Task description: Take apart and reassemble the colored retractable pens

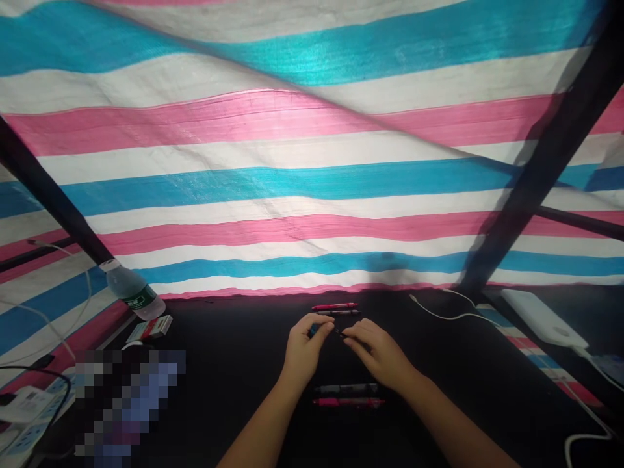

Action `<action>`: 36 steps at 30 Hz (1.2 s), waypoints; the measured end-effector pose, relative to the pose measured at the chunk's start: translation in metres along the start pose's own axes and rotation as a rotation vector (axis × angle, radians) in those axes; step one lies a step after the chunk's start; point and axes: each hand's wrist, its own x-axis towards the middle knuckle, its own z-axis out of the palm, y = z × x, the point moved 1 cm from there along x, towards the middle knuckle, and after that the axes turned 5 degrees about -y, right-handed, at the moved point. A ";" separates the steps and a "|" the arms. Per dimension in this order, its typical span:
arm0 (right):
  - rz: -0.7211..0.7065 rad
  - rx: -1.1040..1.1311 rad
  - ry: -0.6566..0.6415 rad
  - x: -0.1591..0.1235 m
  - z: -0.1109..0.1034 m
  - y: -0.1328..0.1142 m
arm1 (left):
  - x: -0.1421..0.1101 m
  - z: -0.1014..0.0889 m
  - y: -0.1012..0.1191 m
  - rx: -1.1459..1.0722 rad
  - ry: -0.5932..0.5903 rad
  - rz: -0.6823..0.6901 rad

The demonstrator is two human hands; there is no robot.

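Observation:
My left hand (pixel 303 348) is closed, with a small blue piece (pixel 312 330) showing between finger and thumb; it looks like part of a pen. Opposite it, my right hand (pixel 374 351) pinches a thin dark piece (pixel 340 333) whose tip points toward the left fingers. Just beyond the hands lie a red pen (pixel 334 306) and a grey pen (pixel 341 312), side by side. Nearer to me, between my forearms, a dark pen (pixel 346 390) and a pink-red pen (pixel 348 402) lie parallel on the black table (pixel 234 364).
At the left stand a water bottle (pixel 134 292) and a small box (pixel 150 329), with a power strip (pixel 36 429) nearer. A white power bank (pixel 543 318) with cables lies at the right. A striped sheet (pixel 292 182) hangs behind the table between dark posts.

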 end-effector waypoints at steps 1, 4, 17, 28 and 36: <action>0.015 0.022 0.021 0.000 0.000 0.001 | 0.001 -0.001 -0.003 -0.062 0.053 -0.053; 0.067 0.089 0.057 0.000 0.001 0.005 | 0.005 -0.002 -0.009 -0.308 0.158 -0.169; 0.093 0.130 0.106 0.002 -0.001 -0.006 | 0.003 0.008 -0.001 -0.686 -0.012 -0.320; 0.085 0.136 0.092 0.001 0.000 -0.003 | 0.004 0.008 -0.002 -0.732 -0.026 -0.359; 0.063 0.110 0.114 0.001 -0.001 -0.005 | 0.003 0.007 0.001 -0.656 -0.004 -0.293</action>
